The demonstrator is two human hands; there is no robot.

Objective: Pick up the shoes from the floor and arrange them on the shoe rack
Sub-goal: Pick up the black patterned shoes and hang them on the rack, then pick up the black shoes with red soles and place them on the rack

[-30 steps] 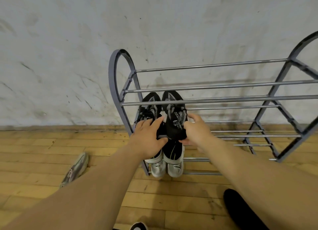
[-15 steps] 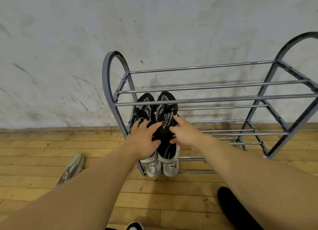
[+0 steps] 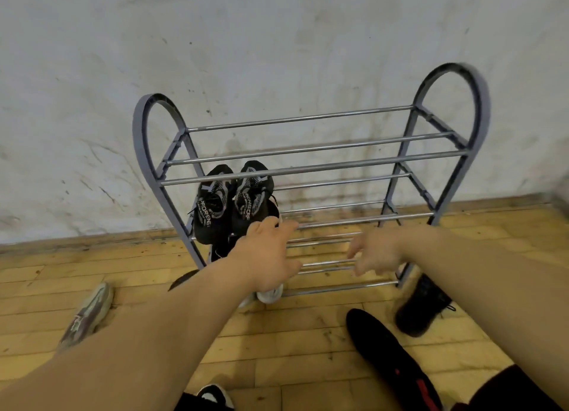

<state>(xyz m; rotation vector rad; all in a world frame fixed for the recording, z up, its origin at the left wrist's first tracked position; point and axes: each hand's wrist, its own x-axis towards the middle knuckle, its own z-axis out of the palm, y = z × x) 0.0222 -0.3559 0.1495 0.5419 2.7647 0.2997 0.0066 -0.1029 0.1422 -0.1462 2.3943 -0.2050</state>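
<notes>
Both hands, left hand [image 3: 271, 253] and right hand [image 3: 374, 253], now hang open and empty, withdrawn from the black knit pair [image 3: 234, 201] they gripped a moment ago; that pair rests at the left end of the shoe rack [image 3: 308, 169]. First pair placed. A black shoe [image 3: 421, 306] and a grey shoe [image 3: 87, 315] await on the wooden floor [image 3: 308, 333] before a scuffed wall [image 3: 277, 41].

The shoe rack [image 3: 311, 170] stands against the wall [image 3: 277, 41]. A pair of shoes [image 3: 234, 201] sits at its left end. Before my hands, loose shoes lie on the floor [image 3: 292, 333]: one [image 3: 87, 313] left, two [image 3: 391, 355] right.
</notes>
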